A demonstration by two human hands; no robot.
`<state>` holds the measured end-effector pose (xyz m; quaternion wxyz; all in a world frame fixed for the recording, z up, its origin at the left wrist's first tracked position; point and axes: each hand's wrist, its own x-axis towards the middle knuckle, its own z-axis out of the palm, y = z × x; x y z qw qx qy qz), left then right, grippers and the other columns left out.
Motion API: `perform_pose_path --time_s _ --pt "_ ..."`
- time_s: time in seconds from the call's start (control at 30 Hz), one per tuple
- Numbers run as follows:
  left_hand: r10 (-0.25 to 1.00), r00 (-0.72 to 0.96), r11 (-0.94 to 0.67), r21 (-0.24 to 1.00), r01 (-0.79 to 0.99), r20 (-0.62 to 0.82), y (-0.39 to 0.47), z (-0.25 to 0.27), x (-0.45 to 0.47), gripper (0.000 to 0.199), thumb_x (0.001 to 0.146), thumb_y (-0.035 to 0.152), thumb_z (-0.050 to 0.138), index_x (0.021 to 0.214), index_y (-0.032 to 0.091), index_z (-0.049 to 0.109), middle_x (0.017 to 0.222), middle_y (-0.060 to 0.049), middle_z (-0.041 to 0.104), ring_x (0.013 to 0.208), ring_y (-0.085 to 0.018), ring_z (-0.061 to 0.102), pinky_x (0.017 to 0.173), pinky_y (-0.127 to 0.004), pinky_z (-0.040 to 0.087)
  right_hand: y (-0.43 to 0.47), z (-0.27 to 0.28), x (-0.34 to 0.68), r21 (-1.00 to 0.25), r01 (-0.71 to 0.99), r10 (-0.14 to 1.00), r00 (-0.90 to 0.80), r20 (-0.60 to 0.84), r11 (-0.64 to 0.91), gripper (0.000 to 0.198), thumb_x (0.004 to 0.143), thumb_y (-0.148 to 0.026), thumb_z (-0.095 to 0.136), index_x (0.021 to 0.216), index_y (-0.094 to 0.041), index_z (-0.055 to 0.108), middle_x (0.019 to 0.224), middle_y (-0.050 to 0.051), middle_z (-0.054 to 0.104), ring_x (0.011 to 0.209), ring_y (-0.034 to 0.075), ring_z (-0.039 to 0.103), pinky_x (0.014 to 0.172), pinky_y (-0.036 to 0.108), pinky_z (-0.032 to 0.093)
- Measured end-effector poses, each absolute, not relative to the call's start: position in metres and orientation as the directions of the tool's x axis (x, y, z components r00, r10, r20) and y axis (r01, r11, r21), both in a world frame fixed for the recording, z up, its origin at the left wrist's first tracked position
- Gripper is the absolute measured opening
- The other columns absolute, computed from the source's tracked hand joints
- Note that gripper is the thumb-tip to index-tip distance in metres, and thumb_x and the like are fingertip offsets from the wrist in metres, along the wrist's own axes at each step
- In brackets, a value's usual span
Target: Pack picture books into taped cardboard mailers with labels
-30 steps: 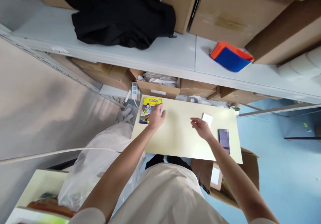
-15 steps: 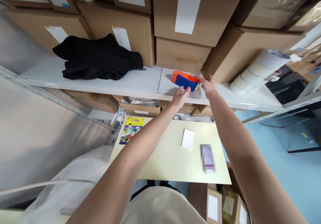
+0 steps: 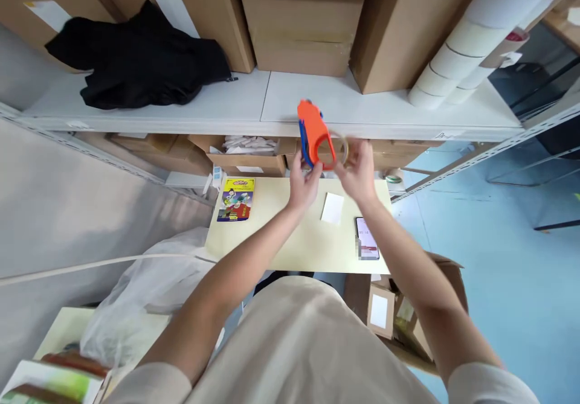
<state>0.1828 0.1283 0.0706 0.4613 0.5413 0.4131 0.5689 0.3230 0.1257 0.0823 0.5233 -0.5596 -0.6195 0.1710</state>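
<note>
An orange and blue tape dispenser point(image 3: 313, 125) is held up in front of the shelf edge, above the small table. My left hand point(image 3: 303, 185) is closed around its lower end, thumb and fingers pinching it. Just to the right, my right hand point(image 3: 360, 171) grips a roll of clear, yellowish tape point(image 3: 346, 148) by its edge, close against the dispenser. Motion blurs the right fingers slightly. Whether the roll touches the dispenser I cannot tell.
Below is a pale yellow table point(image 3: 281, 241) with a colourful booklet point(image 3: 236, 200), a white card point(image 3: 333, 207) and a phone point(image 3: 369, 235). The grey shelf point(image 3: 308, 99) carries black cloth point(image 3: 149, 60), cardboard boxes point(image 3: 299, 32) and stacked white rolls point(image 3: 457, 48). An open carton point(image 3: 453, 277) stands lower right.
Both hands have drawn back from the shelf, lifting the dispenser off it. It is now turned upright, and the tape roll shows in my right hand. The view has shifted downward.
</note>
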Motion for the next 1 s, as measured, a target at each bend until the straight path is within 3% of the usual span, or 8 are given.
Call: perform_pose_path --time_s 0.1,0.2,0.33,0.63,0.87,1.0 --pt "0.995 0.038 -0.09 0.995 -0.035 0.092 0.071 0.016 0.164 0.053 0.082 0.034 0.06 0.131 0.023 0.042 0.13 -0.012 0.051 0.12 -0.024 0.05 0.09 -0.036 0.052 0.051 0.028 0.305 -0.861 0.49 0.919 0.263 0.293 0.134 0.044 0.075 -0.028 0.062 0.116 -0.024 0.046 0.113 0.009 0.051 0.098 0.021 0.054 0.084 0.039 0.052" --pt "0.992 0.073 0.095 0.989 0.11 -0.104 0.029 -0.047 0.144 0.049 0.079 0.024 0.061 0.125 0.021 0.047 0.127 -0.014 0.05 0.116 -0.023 0.053 0.083 -0.032 0.055 0.003 -0.04 0.292 -0.896 0.437 0.973 0.229 0.031 -0.074 0.048 0.072 -0.027 0.064 0.116 -0.023 0.047 0.111 0.01 0.051 0.086 0.019 0.057 0.078 0.037 0.053" --pt "0.957 0.109 0.237 0.94 0.244 -0.269 0.004 -0.107 0.125 0.046 0.071 0.013 0.064 0.116 0.016 0.052 0.119 -0.015 0.052 0.108 -0.023 0.058 0.079 -0.033 0.056 -0.032 -0.106 0.281 -0.874 0.367 0.943 0.215 -0.254 -0.319 0.051 0.071 -0.027 0.063 0.12 -0.024 0.046 0.109 0.007 0.051 0.075 0.015 0.06 0.07 0.037 0.055" --pt "0.932 0.131 0.284 0.904 0.319 -0.339 0.004 -0.153 0.133 0.047 0.069 0.013 0.068 0.114 0.013 0.054 0.113 -0.014 0.058 0.098 -0.02 0.063 0.083 -0.036 0.054 -0.039 -0.151 0.287 -0.828 0.414 0.921 0.257 -0.292 -0.378 0.053 0.072 -0.023 0.061 0.123 -0.02 0.048 0.112 0.011 0.05 0.08 0.017 0.062 0.074 0.038 0.056" --pt "0.905 0.215 0.267 0.883 0.385 -0.367 0.002 -0.163 0.132 0.055 0.076 0.025 0.063 0.128 0.015 0.047 0.121 -0.015 0.055 0.108 -0.024 0.059 0.09 -0.041 0.051 -0.039 -0.166 0.294 -0.85 0.374 0.922 0.251 -0.294 -0.372 0.057 0.074 -0.031 0.062 0.127 -0.019 0.048 0.114 0.014 0.053 0.082 0.02 0.063 0.079 0.041 0.055" --pt "0.859 0.281 0.258 0.835 0.486 -0.429 -0.007 -0.162 0.124 0.06 0.08 0.033 0.059 0.135 0.015 0.041 0.131 -0.016 0.053 0.123 -0.027 0.05 0.103 -0.045 0.041 -0.051 -0.169 0.297 -0.845 0.298 0.89 0.254 -0.379 -0.444 0.071 0.076 -0.043 0.06 0.138 -0.02 0.036 0.119 0.015 0.052 0.088 0.022 0.062 0.075 0.041 0.056"
